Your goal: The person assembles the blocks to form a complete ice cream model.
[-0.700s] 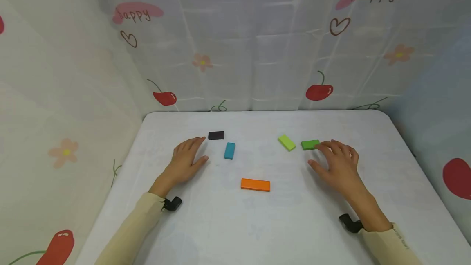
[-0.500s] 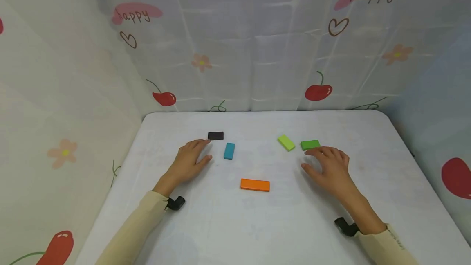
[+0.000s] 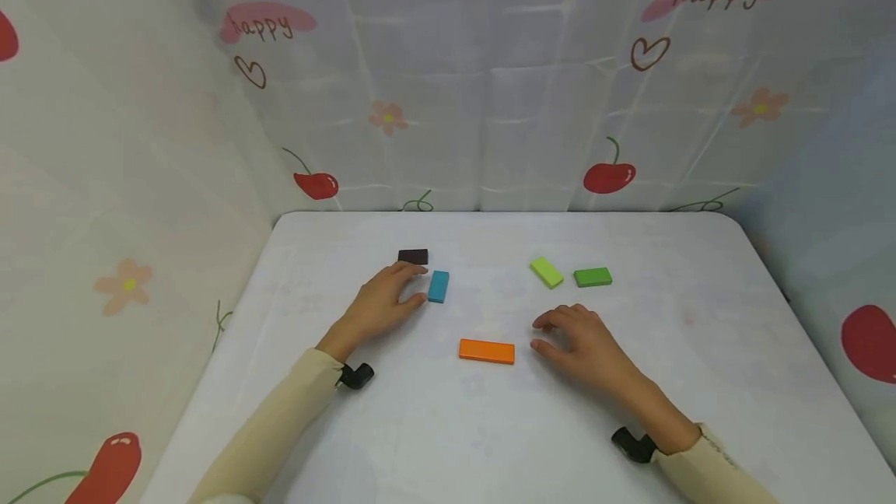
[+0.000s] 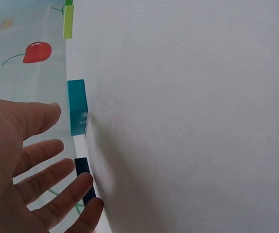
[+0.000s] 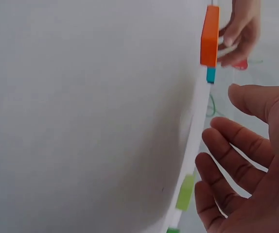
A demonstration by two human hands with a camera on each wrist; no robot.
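Note:
In the head view my left hand is held over the table with fingers loosely spread, thumb and forefinger at the left side of the blue block. Just beyond its fingertips lies the black block, its near edge partly covered. My right hand hovers with relaxed fingers and nothing in them, right of the orange block, its thumb tip a short gap from that block's end. Both wrist views show parted fingers; in the left one the blue block stands just past the thumb.
Farther back on the white table lie a lime-green block and a darker green block, side by side. A cherry-patterned curtain rises along the back edge and sides.
My right hand has drawn back from the green block, moving left and nearer, toward the orange block. My left hand has shifted right, up to the blue block. The blocks stay put.

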